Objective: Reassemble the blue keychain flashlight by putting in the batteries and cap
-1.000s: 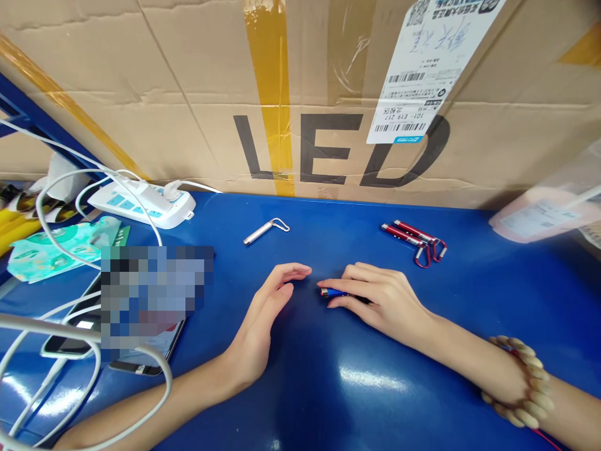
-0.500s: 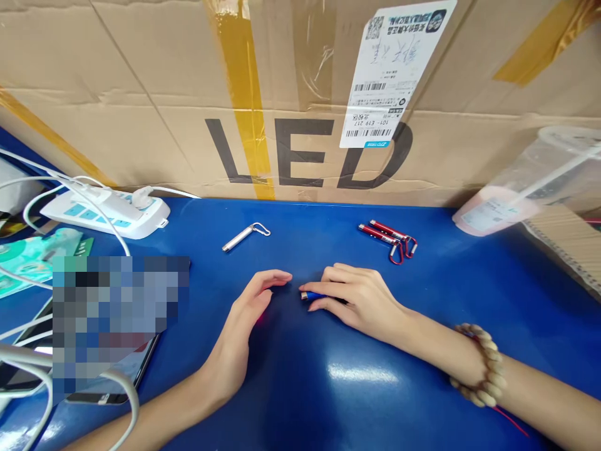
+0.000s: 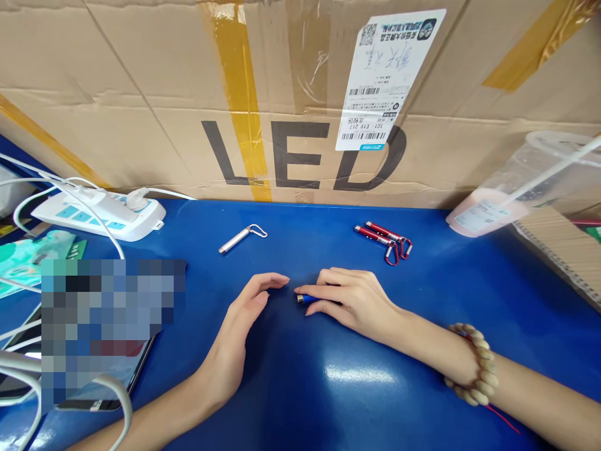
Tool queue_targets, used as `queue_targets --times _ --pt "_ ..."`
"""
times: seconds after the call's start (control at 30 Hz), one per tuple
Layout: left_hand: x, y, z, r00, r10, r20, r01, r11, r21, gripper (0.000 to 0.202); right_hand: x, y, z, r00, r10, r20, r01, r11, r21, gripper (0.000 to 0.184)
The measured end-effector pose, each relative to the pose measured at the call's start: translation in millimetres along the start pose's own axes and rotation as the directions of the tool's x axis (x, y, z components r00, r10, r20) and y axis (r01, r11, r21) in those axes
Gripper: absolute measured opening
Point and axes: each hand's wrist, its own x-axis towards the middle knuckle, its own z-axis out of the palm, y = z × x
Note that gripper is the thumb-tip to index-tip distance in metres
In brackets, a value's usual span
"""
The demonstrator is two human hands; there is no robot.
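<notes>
Blue desk (image 3: 291,388), carton (image 3: 154,69) behind. Mid-frame, right hand (image 3: 350,294) pinches blue penlight (image 3: 307,299) between thumb and fingers; left hand (image 3: 241,322) empty, fingers together, thumb apart. Red glow by left thumb just vanished: beam likely off.

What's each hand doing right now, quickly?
Left hand: open, fingers gently curved, nothing visible in it.
Right hand: closed, holding the blue penlight between thumb and fingers.

A blue, metal-tipped tube (image 3: 307,299) points left, partly covered.
</notes>
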Motion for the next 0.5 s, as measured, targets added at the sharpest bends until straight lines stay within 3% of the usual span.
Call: queue_targets --times 0.5 --pt "-0.8 2.4 1.0 1.000 0.003 -0.009 -0.003 1.000 0.003 0.031 -0.7 -3.2 -1.2 0.999 -0.013 0.050 0.012 1.000 0.020 0.033"
